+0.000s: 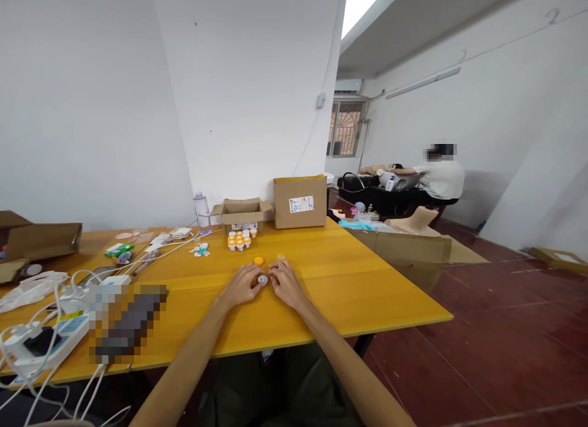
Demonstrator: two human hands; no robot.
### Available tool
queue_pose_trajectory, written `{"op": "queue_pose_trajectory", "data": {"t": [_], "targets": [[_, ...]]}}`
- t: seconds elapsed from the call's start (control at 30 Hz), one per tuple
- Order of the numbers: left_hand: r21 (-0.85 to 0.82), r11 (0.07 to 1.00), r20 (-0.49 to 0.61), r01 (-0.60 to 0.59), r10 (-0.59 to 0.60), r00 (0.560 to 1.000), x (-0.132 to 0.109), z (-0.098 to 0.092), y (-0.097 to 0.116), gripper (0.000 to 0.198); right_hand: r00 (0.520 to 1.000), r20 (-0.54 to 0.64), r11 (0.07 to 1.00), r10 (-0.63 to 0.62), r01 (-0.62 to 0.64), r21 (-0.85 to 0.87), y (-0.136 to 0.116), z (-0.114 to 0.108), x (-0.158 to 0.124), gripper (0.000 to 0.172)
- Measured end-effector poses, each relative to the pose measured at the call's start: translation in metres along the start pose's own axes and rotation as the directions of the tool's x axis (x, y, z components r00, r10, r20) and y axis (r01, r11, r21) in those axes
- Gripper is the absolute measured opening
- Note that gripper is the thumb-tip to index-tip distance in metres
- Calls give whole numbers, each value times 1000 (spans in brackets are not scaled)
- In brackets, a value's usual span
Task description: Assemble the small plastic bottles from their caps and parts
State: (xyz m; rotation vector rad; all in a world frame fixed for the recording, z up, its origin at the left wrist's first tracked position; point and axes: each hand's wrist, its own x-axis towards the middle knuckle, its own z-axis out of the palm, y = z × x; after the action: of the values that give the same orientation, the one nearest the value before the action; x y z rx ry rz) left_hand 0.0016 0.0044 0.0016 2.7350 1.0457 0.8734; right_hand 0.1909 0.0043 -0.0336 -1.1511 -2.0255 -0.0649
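Note:
Over the middle of the table's near part, my left hand (242,285) closes its thumb and fingers on a small clear round container (262,280). Just to the right of it is my right hand (286,283), its fingers bent and drawn together; whatever they hold, if anything, is too small to make out. An orange round lid (258,261) lies on the table beyond my left fingertips. Past my right fingers sits a small translucent disc (280,257). Farther back, several small jars with white and orange parts (241,239) stand grouped together.
Behind the jars are an open cardboard box (243,215) and a taller closed carton (300,203). A clear bottle (201,212) stands left of them. Power strips (68,335), cables and a dark blurred device (131,323) lie at left. A person (441,179) sits far right.

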Motion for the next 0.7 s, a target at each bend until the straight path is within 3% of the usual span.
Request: {"op": "queue_pose_trajectory", "data": {"t": [0.37,0.7], "targets": [[-74,997,-25,28,-30,999,-1,7,-7,17,996,-51,997,-69,71,43,-9,-8,0,23],[-106,993,-25,52,-55,998,-1,3,-2,17,992,2,991,-128,128,27,-16,-10,1,12]]}}
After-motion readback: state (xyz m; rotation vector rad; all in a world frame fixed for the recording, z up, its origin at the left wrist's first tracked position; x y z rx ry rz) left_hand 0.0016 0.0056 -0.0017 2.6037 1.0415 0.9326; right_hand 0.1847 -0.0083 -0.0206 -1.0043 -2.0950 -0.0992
